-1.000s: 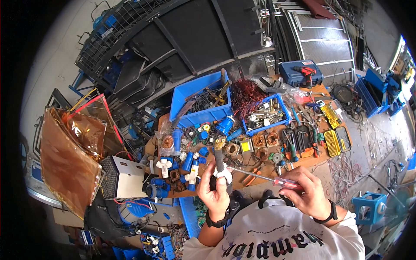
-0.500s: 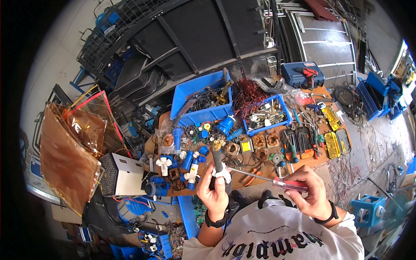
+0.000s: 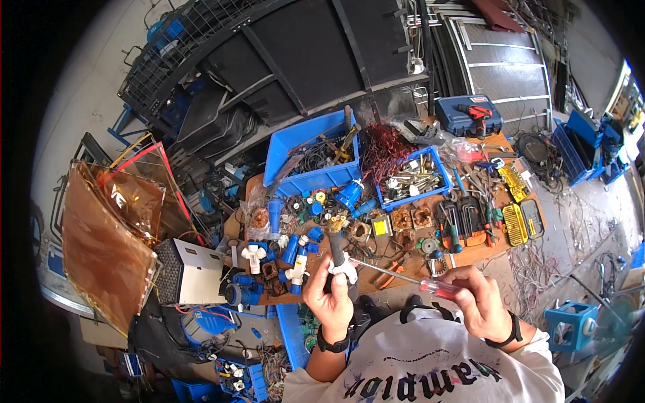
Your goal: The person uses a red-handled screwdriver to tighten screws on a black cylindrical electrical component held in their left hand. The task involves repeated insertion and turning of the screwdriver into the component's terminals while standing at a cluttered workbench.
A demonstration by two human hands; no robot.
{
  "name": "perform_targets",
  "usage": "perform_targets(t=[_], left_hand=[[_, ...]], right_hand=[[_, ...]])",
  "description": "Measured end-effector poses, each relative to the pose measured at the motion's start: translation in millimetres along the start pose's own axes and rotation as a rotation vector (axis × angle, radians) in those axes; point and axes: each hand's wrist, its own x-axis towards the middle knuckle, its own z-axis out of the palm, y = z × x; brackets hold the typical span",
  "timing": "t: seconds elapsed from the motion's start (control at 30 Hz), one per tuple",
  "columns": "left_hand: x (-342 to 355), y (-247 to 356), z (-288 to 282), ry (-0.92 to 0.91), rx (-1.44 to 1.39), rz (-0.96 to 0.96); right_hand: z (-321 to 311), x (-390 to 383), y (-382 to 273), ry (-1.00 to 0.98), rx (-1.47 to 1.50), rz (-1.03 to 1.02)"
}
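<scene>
Since the earlier frame: right hand [image 3: 482,305] has shifted its fingers on the driver [image 3: 439,289]; knuckles less curled over, more of the handle's rear showing, handle swung slightly. Left hand [image 3: 330,302] near enough put.

Right grip: thumb and fingers pinching the rear of the handle, fairly loose. Left grip: closed round the collar [image 3: 345,271], thumb pressed on its near face. Collar sits around the cable [image 3: 335,243], which points up and away, stripped cores at its far end. All held over the near edge of the table [image 3: 498,142]. Driver tip at the collar's right side; too small to tell if seated in a screw.

Handling, my read: cable thick, stiff and rubbery, moderate weight, grippy unless greasy. Collar light, hard plastic, could crack if squeezed or over-torqued. Hold at the collar, not the stripped end; cores look easy to bend. Driver rigid, handle smooth, could slip if dirty; take it by the handle.

Pliers [image 3: 390,271] just beyond the shaft, same as before; bolt tray [image 3: 415,199] likewise.
</scene>
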Motion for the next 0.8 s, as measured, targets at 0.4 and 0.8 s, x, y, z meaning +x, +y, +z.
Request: perform_targets(t=[0.4, 0.8], left_hand=[[-2, -4, 1, 0.012, -0.016, -0.005], [-2, 2, -1, 0.053, -0.008, -0.075]], right_hand=[[2, 7, 3, 0.121, -0.058, -0.276], [6, 10, 8, 0.116, -0.014, -0.234]])
